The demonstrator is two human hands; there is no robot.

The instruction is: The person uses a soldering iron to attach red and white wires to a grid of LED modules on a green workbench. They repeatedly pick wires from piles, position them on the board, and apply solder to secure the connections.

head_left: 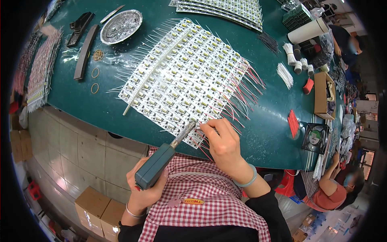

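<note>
My left hand point(147, 181) is closed round the boxy dark green handle of a soldering iron point(155, 165). Its silvery metal tip rests at the near corner of a large white panel of circuit boards point(177, 76). Beside that tip, my right hand point(221, 141) pinches what looks like a thin wire, mostly hidden by the fingers. Rows of small yellowish parts cover the panel. White wires stick out along its left edge, and red and white wires point(242, 97) along its right. A long pale rod point(157, 68) lies across the panel.
On the green table point(270, 149) stand a foil-like bowl point(121, 26), rubber bands point(95, 72), a dark curved bar point(86, 52) and stacked panels point(225, 12). Rightward are white wire bundles point(285, 75), red wires point(293, 124), a small fan point(315, 138) and a cardboard box point(322, 94). Co-workers sit at right.
</note>
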